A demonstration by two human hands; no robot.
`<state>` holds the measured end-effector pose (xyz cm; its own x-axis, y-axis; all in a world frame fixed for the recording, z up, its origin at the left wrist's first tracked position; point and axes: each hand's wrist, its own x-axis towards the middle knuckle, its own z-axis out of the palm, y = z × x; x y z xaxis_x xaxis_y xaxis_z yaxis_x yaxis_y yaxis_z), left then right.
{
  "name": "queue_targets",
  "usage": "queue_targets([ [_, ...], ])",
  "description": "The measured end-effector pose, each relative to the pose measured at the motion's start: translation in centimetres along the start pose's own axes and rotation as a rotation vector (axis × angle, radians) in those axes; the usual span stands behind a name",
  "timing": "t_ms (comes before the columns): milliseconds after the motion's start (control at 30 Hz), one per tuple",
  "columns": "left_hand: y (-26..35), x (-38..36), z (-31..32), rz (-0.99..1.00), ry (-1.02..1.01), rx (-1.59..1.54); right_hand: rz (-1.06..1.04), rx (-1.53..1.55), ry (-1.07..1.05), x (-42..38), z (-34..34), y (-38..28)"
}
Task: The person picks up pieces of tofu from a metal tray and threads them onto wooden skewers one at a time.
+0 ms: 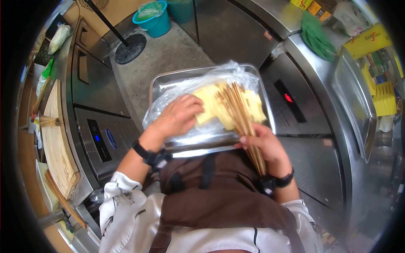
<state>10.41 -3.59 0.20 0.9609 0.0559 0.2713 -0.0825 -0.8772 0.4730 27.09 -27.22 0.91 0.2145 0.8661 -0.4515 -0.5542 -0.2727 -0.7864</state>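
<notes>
A metal tray (270,107) lies before my body, lined with clear plastic wrap (168,99). Flat yellow pieces (206,99) are spread on the wrap. My left hand (181,116) rests at the left edge of the yellow pieces with its fingers curled; what they hold, if anything, is hidden. My right hand (263,145) is closed round a bundle of thin wooden sticks (241,114), whose upper ends fan out over the yellow pieces.
A wooden board (59,139) and more sticks (65,202) are on the left counter. The right counter bears a green cloth (316,38) and an empty-looking metal tray (356,101). A teal bucket (158,27) and a black round stand base (130,48) are on the floor.
</notes>
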Motion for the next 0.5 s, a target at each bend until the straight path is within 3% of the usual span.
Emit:
queue_targets([
  [500, -0.4, 1.5, 0.3, 0.013, -0.045, 0.025, -0.008, -0.009, -0.01, 0.1, -0.1, 0.1],
])
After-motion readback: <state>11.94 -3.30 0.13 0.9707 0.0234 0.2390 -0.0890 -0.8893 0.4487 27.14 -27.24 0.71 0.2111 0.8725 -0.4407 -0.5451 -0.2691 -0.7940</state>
